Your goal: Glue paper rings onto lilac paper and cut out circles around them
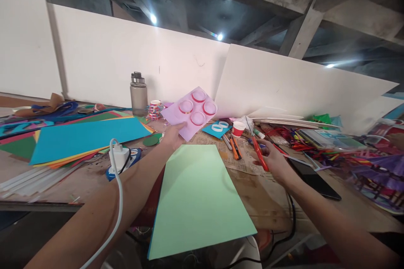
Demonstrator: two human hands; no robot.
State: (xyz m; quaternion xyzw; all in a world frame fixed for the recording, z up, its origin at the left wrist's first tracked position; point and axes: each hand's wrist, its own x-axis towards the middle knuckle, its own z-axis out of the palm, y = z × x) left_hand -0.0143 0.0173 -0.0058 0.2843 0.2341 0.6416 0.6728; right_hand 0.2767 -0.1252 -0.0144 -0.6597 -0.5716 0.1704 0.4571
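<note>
My left hand (173, 134) holds up a lilac paper sheet (176, 117) by its near corner, above the table. Several red-rimmed paper rings (198, 107) stand on that sheet. My right hand (274, 160) grips red-handled scissors (258, 149), blades pointing away toward the clutter. Between both hands a light green sheet (197, 197) lies flat on the wooden table (271, 201), its near end overhanging the edge.
A stack of coloured paper with a blue top sheet (82, 136) lies left. A grey water bottle (138, 94), a tape roll stack (155, 109), a small red cup (238, 128), pens, a black phone (312, 178) and a white charger with cable (119, 155) surround the work area. White boards lean behind.
</note>
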